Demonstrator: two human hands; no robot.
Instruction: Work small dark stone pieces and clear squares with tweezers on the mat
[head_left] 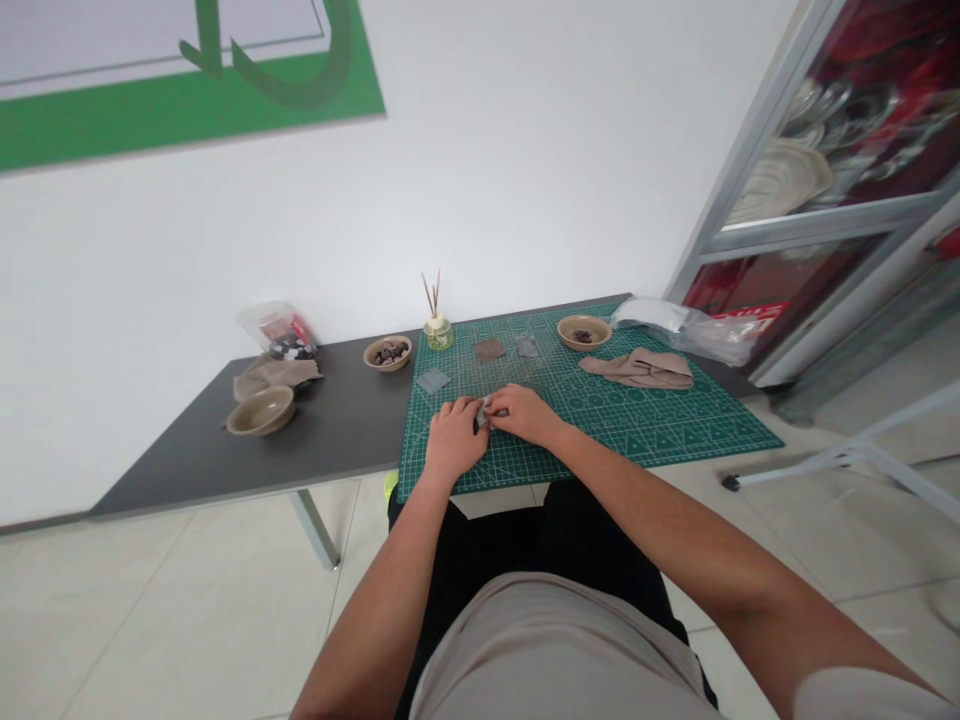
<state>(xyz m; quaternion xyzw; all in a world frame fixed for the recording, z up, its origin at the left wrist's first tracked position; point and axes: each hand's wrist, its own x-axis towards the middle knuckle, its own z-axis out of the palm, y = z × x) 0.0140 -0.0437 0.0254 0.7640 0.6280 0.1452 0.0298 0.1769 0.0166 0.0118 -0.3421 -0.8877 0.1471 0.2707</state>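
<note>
My left hand (455, 440) rests over the front of the green cutting mat (615, 415), its fingers bent around a small grey piece (484, 408). From the other side, my right hand (523, 412) pinches the same piece with thumb and fingertips. Something dark shows beside it, mostly hidden by the fingers; I cannot make out what it is. Just beyond my hands lie a light grey square sheet (433, 380), a brown square sheet (489, 349) and another grey sheet (527, 345).
A bowl of dark stones (387, 353) and a reed diffuser (439, 332) stand at the back. Right of them are a bowl with small dark pieces (584, 332), a beige cloth (645, 369) and plastic bags (686, 326). Far left, a bowl (261, 411) sits before another cloth (274, 376).
</note>
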